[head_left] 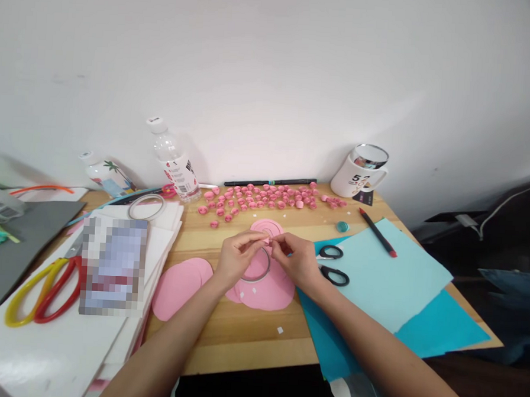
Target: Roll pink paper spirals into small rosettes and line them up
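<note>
My left hand [239, 257] and my right hand [298, 258] meet over the middle of the desk. Both are closed, fingertips pinching a pink paper spiral strip [267, 223] between them. The strip's curved end loops behind my fingers, and the pinched part is mostly hidden. Below them, a thin ring [254, 280] lies on pink paper discs [273, 296]. More pink discs [178, 289] overlap to the left of my left hand. Beyond my hands, many small rolled pink paper flowers [269, 197] are spread in rows.
Black-handled scissors [335, 277] and a red-tipped pen [381, 234] lie on blue paper sheets [403, 277] at right. A mug [352, 176] and a water bottle [176, 161] stand by the wall. Yellow-and-red scissors [60, 288] rest on white paper [38, 358] at left.
</note>
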{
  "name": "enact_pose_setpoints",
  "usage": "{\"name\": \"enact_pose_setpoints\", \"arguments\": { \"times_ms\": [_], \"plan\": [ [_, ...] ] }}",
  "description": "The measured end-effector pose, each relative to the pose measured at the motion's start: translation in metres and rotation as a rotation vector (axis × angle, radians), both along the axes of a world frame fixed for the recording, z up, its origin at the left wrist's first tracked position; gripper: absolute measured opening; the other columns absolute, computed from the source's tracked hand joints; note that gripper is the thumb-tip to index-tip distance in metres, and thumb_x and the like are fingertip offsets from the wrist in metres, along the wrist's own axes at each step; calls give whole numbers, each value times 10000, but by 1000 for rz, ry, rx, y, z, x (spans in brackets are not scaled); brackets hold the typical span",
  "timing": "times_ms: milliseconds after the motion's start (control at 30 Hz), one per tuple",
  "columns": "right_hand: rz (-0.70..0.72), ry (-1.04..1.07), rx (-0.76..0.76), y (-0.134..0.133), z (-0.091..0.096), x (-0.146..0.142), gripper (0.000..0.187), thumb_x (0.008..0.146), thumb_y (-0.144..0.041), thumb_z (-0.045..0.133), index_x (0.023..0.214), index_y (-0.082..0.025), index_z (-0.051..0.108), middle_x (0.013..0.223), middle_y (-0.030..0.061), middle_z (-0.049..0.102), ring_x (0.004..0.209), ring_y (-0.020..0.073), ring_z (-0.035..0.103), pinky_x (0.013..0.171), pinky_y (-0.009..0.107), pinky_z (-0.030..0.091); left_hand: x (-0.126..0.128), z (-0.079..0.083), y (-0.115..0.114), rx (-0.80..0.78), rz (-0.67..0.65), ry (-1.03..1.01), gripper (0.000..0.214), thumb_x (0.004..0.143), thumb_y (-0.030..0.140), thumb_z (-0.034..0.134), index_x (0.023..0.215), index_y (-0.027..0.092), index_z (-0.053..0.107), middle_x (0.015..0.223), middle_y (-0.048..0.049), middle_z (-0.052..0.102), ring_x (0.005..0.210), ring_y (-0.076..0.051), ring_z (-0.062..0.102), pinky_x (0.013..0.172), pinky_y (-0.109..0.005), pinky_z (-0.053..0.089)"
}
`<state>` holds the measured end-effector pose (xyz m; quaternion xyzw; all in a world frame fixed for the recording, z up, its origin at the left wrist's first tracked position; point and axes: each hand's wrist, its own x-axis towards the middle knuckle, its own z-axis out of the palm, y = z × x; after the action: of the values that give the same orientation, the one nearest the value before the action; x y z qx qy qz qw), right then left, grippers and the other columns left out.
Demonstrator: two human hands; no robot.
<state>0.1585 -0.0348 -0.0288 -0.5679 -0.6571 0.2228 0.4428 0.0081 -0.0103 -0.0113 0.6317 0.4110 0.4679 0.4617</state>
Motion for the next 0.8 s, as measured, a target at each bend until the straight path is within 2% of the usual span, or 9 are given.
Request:
{"name": "enact_pose_setpoints", "arguments": {
  "times_ms": [133, 233, 333, 400, 467, 567, 633, 733, 800],
  "plan": [
    [-21, -3, 14, 0, 1, 0, 124, 777, -239, 499, 693, -176, 566, 608, 29, 620, 524, 135, 558, 535, 249, 450, 0, 0, 1, -70, 25, -41, 117, 709, 251, 669, 790, 185, 723, 853, -52, 724, 815, -181, 664, 779, -297, 526],
    [-34, 66, 25, -2, 5, 2, 137, 806, -236, 469, 718, -181, 558, 628, 29, 613, 543, 135, 561, 555, 252, 453, -1, -1, 4, -180, 78, -142, 172, 682, 259, 693, 822, 162, 716, 843, -62, 727, 769, -185, 676, 754, -309, 532],
    [96, 98, 84, -7, 13, 4, 276, 872, -225, 367, 642, -199, 518, 582, 17, 569, 531, 122, 533, 564, 252, 443, -2, -3, 8, -314, 104, -346, 207, 648, 254, 725, 828, 152, 712, 787, -50, 725, 704, -168, 678, 734, -308, 529],
    [196, 70, 196, -10, 18, 5, 318, 872, -213, 383, 563, -208, 458, 539, 6, 525, 505, 114, 500, 534, 248, 426, -3, -4, 11, -407, 80, -494, 206, 616, 233, 752, 802, 153, 714, 756, -33, 719, 677, -147, 671, 724, -286, 520],
    [268, 67, 317, -11, 22, 4, 261, 830, -205, 482, 572, -209, 440, 580, 11, 541, 544, 119, 525, 537, 248, 438, -3, -4, 12, -495, 26, -603, 210, 584, 205, 775, 778, 147, 716, 733, -25, 712, 660, -133, 664, 713, -266, 511],
    [353, 62, 377, -10, 21, 1, 63, 775, -182, 578, 771, -198, 518, 778, 54, 623, 737, 153, 602, 641, 274, 492, -4, 0, 12, -589, -43, -682, 230, 561, 172, 790, 774, 130, 715, 702, -31, 705, 644, -133, 657, 697, -262, 508],
    [320, 9, 405, -9, 17, 0, 88, 785, -159, 576, 856, -196, 538, 756, 36, 634, 686, 135, 603, 612, 250, 492, -5, 1, 11, -625, -60, -706, 221, 558, 160, 791, 761, 123, 711, 688, -31, 701, 643, -139, 657, 687, -261, 509],
    [145, -68, 481, -6, 12, 0, 65, 795, -141, 580, 790, -203, 560, 600, -17, 583, 519, 101, 540, 503, 217, 453, -6, 2, 11, -657, -71, -715, 189, 572, 152, 784, 738, 113, 703, 682, -31, 697, 657, -143, 659, 695, -254, 508],
    [49, -57, 492, -4, 10, 0, 77, 790, -139, 590, 833, -203, 582, 679, 7, 590, 573, 110, 554, 522, 227, 474, -7, 1, 11, -662, -95, -711, 177, 590, 151, 773, 745, 104, 701, 698, -43, 700, 664, -144, 657, 710, -260, 507]
  ]
}}
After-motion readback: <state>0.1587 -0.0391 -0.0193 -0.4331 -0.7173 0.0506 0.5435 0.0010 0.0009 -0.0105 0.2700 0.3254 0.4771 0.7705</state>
